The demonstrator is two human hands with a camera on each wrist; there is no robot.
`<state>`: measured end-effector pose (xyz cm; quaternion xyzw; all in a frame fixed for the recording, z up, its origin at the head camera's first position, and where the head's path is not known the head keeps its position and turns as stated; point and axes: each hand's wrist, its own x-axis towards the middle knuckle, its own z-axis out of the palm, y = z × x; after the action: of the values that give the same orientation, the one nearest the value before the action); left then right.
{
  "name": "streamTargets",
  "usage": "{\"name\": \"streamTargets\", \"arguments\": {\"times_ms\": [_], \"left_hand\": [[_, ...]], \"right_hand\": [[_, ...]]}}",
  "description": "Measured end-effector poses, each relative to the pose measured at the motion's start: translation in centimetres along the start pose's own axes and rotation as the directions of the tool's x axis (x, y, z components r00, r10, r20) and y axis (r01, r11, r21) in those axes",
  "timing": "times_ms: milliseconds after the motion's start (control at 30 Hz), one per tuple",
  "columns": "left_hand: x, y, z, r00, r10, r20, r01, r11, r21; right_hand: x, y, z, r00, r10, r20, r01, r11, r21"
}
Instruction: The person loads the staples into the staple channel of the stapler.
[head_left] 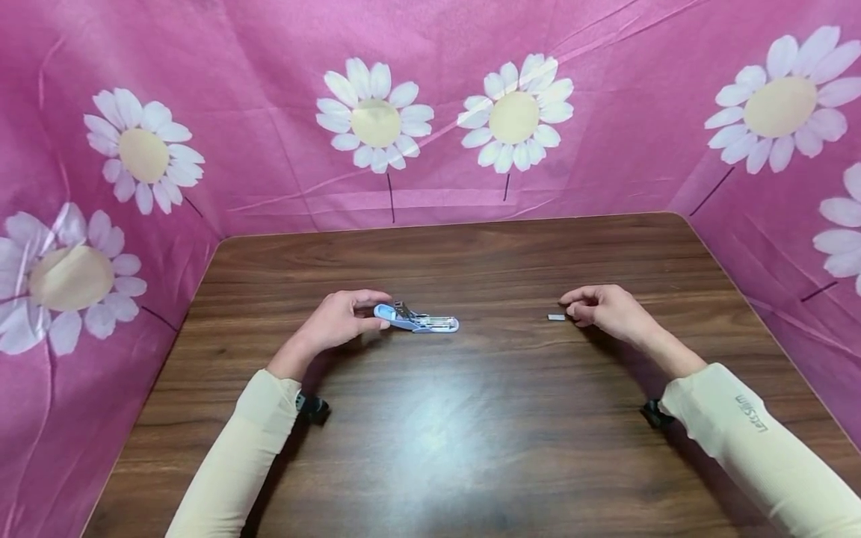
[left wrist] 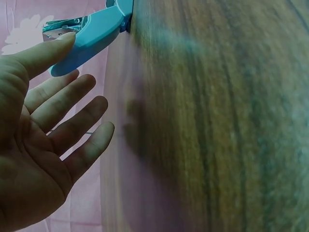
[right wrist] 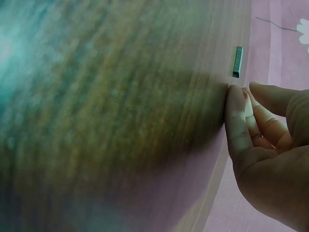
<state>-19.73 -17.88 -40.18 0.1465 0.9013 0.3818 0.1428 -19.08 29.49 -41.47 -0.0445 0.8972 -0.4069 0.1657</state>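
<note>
A light blue stapler [head_left: 436, 327] lies on the wooden table left of the middle, its top swung back so the metal staple channel shows. My left hand [head_left: 341, 320] pinches its left end between thumb and index finger. In the left wrist view the thumb presses on the blue stapler body [left wrist: 99, 34], and the other fingers [left wrist: 87, 145] spread loosely below. A small grey strip of staples [head_left: 556, 317] lies on the table to the right. Just beside it, my right hand [head_left: 608, 314] rests fingertips near the tabletop, holding nothing. The right wrist view shows the staple strip [right wrist: 237, 62] slightly beyond the fingertips.
The dark brown table [head_left: 430, 448] reaches to a pink cloth backdrop [head_left: 269, 90] with white flowers, standing behind it and at both sides. Black wrist straps with cameras [head_left: 315, 409] sit under both forearms. Light glares off the middle of the table.
</note>
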Motion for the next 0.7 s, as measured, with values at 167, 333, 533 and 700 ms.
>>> {"name": "streamTargets", "arguments": {"times_ms": [167,333,533,700], "left_hand": [[0.00,0.16,0.08,1.000,0.017,0.000,-0.017,1.000,-0.001],[0.10,0.25,0.07,1.000,0.019,0.004,-0.019,1.000,-0.001],[0.10,0.37,0.08,1.000,0.014,0.010,-0.014,1.000,-0.005],[0.10,0.51,0.17,1.000,0.003,0.028,-0.003,1.000,-0.012]], "right_hand": [[0.03,-0.08,0.04,0.999,0.005,-0.041,-0.010,0.991,-0.132],[0.09,0.04,0.23,0.999,0.012,-0.040,-0.019,0.982,-0.185],[0.08,0.19,0.24,1.000,0.000,-0.026,-0.005,0.980,-0.197],[0.10,0.33,0.15,0.999,-0.006,-0.032,-0.001,0.974,-0.226]]}}
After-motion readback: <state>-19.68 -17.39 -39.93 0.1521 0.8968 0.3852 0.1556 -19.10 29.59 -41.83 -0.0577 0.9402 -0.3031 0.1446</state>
